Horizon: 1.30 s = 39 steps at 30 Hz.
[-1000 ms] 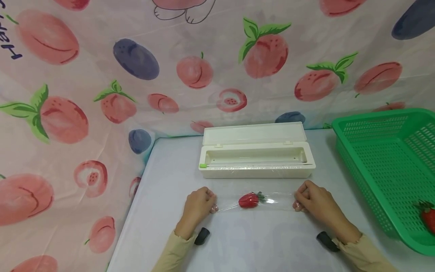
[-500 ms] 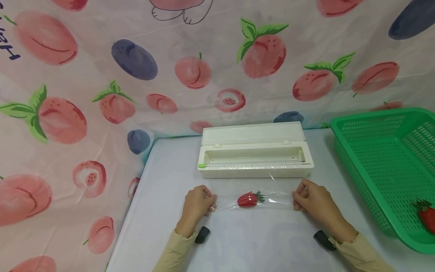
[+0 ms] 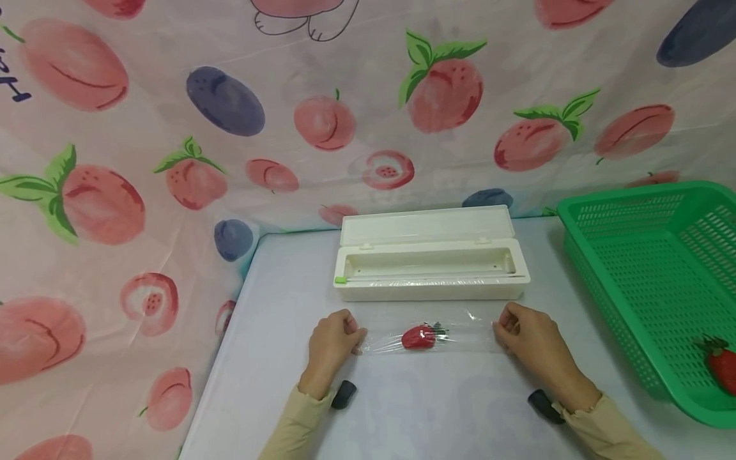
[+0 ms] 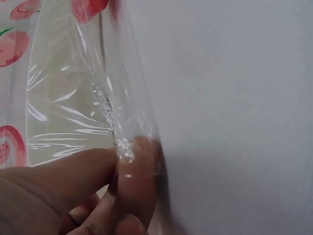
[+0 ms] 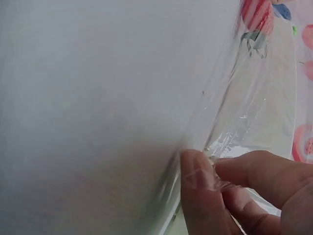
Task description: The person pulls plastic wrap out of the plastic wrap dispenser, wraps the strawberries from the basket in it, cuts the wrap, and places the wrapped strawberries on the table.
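Observation:
A red strawberry [image 3: 418, 337] lies on the white table inside a sheet of clear cling film [image 3: 460, 335]. My left hand [image 3: 333, 338] pinches the film's left end, and my right hand [image 3: 520, 335] pinches its right end. The film is stretched between them, folded over the berry. In the left wrist view my thumb and finger pinch the crinkled cling film [image 4: 105, 105], with the strawberry [image 4: 90, 7] at the top edge. In the right wrist view my fingertips [image 5: 198, 171] grip the film, and the strawberry [image 5: 257, 14] shows at the top right.
A cream cling-film dispenser box [image 3: 431, 281] stands open just beyond the berry, lid tilted back. A green plastic basket [image 3: 644, 275] at the right holds another strawberry [image 3: 721, 367]. A fruit-print cloth [image 3: 172, 160] hangs behind and on the left. The table edge [image 3: 218, 383] runs down the left.
Both hands have shifted slightly away from me toward the box, carrying the film's edge further over the strawberry. The dispenser and basket have not moved.

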Each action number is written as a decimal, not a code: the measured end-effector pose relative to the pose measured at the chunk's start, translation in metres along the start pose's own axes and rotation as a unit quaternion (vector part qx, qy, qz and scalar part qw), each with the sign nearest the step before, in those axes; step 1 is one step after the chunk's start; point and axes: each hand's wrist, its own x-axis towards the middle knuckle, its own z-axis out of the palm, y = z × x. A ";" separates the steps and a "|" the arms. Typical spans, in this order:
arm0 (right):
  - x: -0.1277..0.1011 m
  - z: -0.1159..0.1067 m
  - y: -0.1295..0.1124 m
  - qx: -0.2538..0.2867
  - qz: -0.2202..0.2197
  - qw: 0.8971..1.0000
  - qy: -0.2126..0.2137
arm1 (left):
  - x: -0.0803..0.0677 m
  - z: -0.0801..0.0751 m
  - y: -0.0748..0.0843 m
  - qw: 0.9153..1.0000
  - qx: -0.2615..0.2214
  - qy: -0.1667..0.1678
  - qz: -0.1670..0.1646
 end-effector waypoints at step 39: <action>-0.007 0.002 -0.001 -0.040 -0.089 0.995 -0.010 | -0.010 -0.002 -0.008 0.983 0.117 -0.009 0.141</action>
